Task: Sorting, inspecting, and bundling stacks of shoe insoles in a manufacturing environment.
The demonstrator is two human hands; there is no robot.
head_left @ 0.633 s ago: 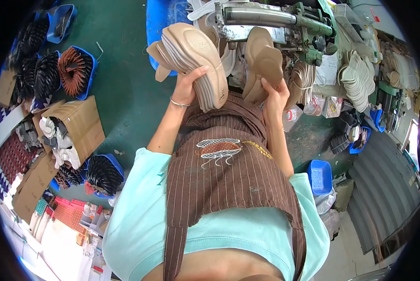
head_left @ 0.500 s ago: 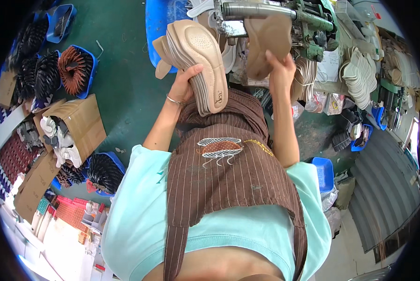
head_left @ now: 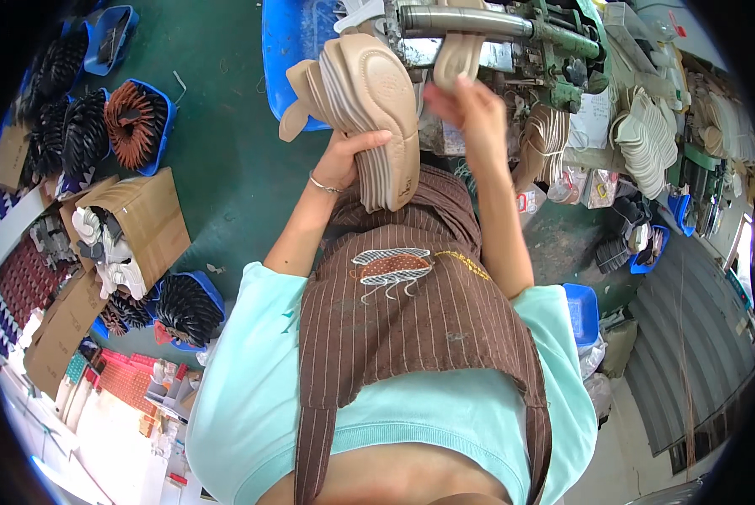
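My left hand (head_left: 350,158) is closed around a thick stack of beige insoles (head_left: 383,80), its thumb across the top one. The stack is tilted and fanned, with heel and toe ends sticking out at its left. My right hand (head_left: 476,115) pinches the near end of a single beige insole (head_left: 459,55); its other fingers are smeared by motion. That insole reaches up to the metal roller (head_left: 470,20) of a green machine (head_left: 575,50), where its far part passes behind the roller.
A blue bin (head_left: 289,50) stands on the floor left of the machine. Tied insoles (head_left: 546,139) and a fanned pile of insoles (head_left: 647,135) lie at the right. Blue crates with dark shoe parts (head_left: 137,126) and a cardboard box (head_left: 154,227) stand at the left.
My right hand has moved left and its insole has turned from brown underside to beige face, now at the roller. The stack in my left hand has tipped and shifted slightly right.
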